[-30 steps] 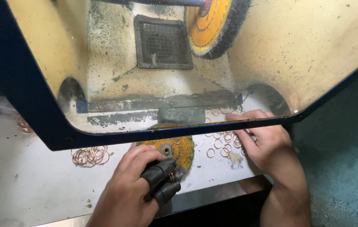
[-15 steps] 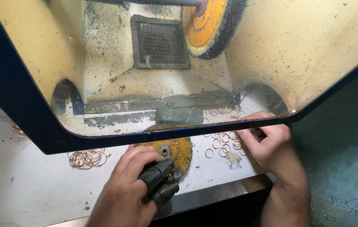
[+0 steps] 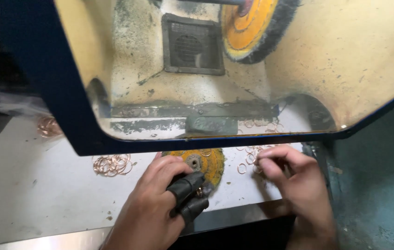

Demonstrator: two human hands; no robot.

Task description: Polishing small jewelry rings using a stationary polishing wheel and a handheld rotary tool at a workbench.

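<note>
On the pale surface (image 3: pixel 30 194), a yellow round buffing disc (image 3: pixel 208 162) lies flat, hub upward, its 12 o'clock edge hidden by the blue guard (image 3: pixel 113 146). The left hand (image 3: pixel 160 203), two fingers black-sheathed, pinches a small ring at the disc's 6 o'clock. The right hand (image 3: pixel 294 180) pinches among loose copper rings (image 3: pixel 248 159); what it holds is unclear.

- A blue-framed hood (image 3: pixel 49 92) stands over the bench, its clear shield looking into a grimy, yellow-stained chamber.
- On the chamber's back wall sits a dark square vent grille (image 3: pixel 193 45), caked with dust.
- A yellow buffing wheel (image 3: pixel 252 28) with a dark bristled rim hangs at the top, on a shaft.
- The white bench top (image 3: pixel 35 199) is scuffed and speckled with grit, with a bare metal strip along its front edge.
- To the right, a teal painted surface (image 3: pixel 377 185) looks worn and stained.
- The light is dim and warm; the far left lies in shadow.
</note>
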